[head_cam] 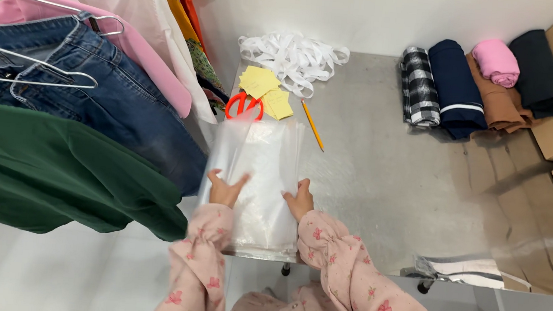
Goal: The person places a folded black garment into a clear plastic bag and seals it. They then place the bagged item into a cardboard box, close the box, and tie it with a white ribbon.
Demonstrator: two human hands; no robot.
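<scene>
Your left hand [225, 189] and right hand [299, 201], fingers spread flat, press either side of the clear plastic bag stack [258, 174] on the steel table [381, 178], near red scissors [244, 106].

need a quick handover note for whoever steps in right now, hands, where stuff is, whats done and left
Left hand: open, flat on the left edge of the clear bag stack.
Right hand: open, fingers on the stack's right edge.
Stack lies at the near edge of the metal table. Beyond it: red scissors, yellow notes, pencil, white strap pile. Rolled clothes sit far right; hung clothes on the left.
Done: nothing bagged in view. Left: all clothes unbagged.
</scene>
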